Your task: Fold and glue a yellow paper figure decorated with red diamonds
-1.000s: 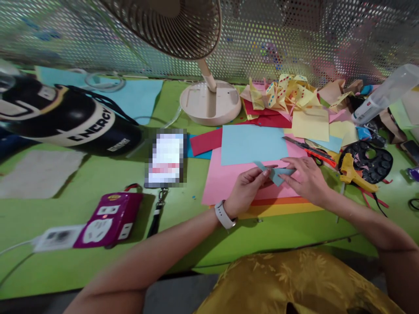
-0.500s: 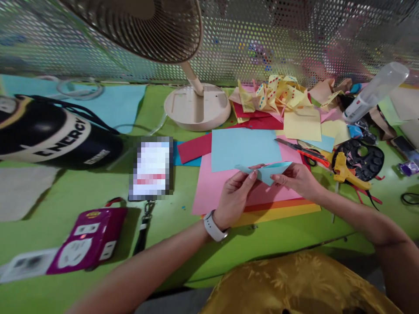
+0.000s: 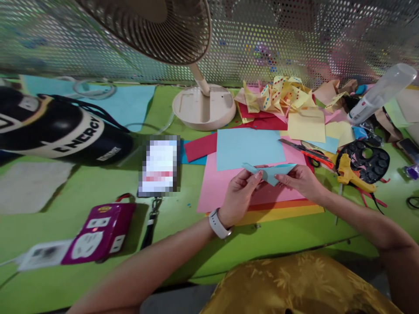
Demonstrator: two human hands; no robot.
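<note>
A small folded piece of light blue paper (image 3: pixel 270 174) is pinched between my two hands, above the stacked sheets. My left hand (image 3: pixel 241 192), with a pale watch at the wrist, grips its left part between thumb and fingers. On the right part, my right hand (image 3: pixel 303 181) is closed with the thumb on the near side. Some fingers of both hands are hidden behind the paper. Beneath lie a flat light blue sheet (image 3: pixel 250 148), a pink sheet (image 3: pixel 212 187) and a yellow-orange sheet (image 3: pixel 288 214).
Scissors (image 3: pixel 309 153), a yellow glue gun (image 3: pixel 353 174) and a black palette (image 3: pixel 376 161) lie to the right. Behind are a fan (image 3: pixel 204 111) and a pile of yellow paper pieces (image 3: pixel 281 93). A phone (image 3: pixel 159 165), magenta box (image 3: pixel 101 231) and black bottle (image 3: pixel 72 131) occupy the left.
The view has shifted slightly, so everything sits a little further right. Both hands keep hold of the folded blue paper; its right part looks flatter and my fingers have shifted slightly.
</note>
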